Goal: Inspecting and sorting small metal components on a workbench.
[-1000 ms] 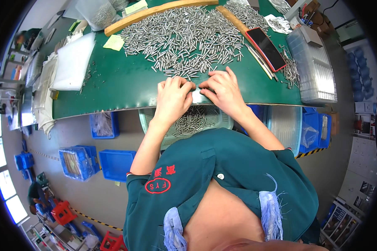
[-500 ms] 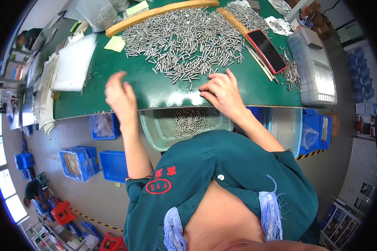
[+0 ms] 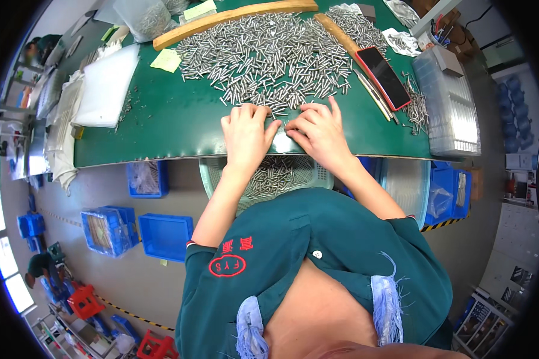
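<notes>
A wide heap of short silver metal pins (image 3: 263,57) covers the middle of the green table (image 3: 179,128). At the heap's near edge is my left hand (image 3: 244,136), its fingers bent and drawn together among the closest pins; what lies under the fingertips is hidden. A small gap to the right separates it from my right hand (image 3: 322,134). There the thumb and forefinger are pinched together, with the outer fingers raised. Anything in that pinch is too small to make out.
Wooden strips (image 3: 233,23) border the heap. A red-edged phone (image 3: 382,78) lies right, beside thin sticks (image 3: 374,96) and clear plastic boxes (image 3: 446,99). White foam sheets (image 3: 109,87) lie left. Below the table edge, a pale green basket (image 3: 212,179) holds more pins.
My left hand has come in from the left to the heap's near edge, closing its fingers. My right hand has stayed nearly in place.
</notes>
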### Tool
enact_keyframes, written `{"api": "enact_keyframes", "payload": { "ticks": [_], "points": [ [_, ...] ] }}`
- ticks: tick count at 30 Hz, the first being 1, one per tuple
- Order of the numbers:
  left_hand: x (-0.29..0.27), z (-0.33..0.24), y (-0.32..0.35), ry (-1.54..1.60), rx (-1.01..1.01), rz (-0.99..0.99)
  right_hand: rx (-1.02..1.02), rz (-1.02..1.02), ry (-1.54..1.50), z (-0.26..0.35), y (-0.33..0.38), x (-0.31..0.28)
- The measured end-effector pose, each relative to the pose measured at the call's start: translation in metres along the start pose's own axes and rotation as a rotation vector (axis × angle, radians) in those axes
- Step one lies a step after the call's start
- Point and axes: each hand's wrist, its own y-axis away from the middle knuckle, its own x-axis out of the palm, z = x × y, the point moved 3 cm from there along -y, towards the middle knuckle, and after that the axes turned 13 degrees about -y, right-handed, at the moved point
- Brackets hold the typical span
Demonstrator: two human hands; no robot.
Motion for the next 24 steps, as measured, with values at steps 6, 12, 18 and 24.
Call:
{"api": "enact_keyframes", "payload": {
  "ticks": [6, 12, 18, 24],
  "points": [
    [-0.002, -0.003, 0.006, 0.051, 0.106, 0.065, 0.005, -0.007, 0.001, -0.007, -0.003, -0.003],
    [-0.01, -0.001, 0.018, 0.115, 0.123, 0.036, -0.035, 0.034, -0.057, 0.001, -0.008, 0.001],
    [-0.011, -0.005, 0.028, 0.11, 0.157, 0.073, -0.045, 0.041, -0.098, 0.002, -0.003, 0.006],
    [-0.013, -0.006, 0.032, 0.124, 0.125, 0.091, -0.058, 0.066, -0.086, 0.004, 0.003, 0.007]
  ]
}}
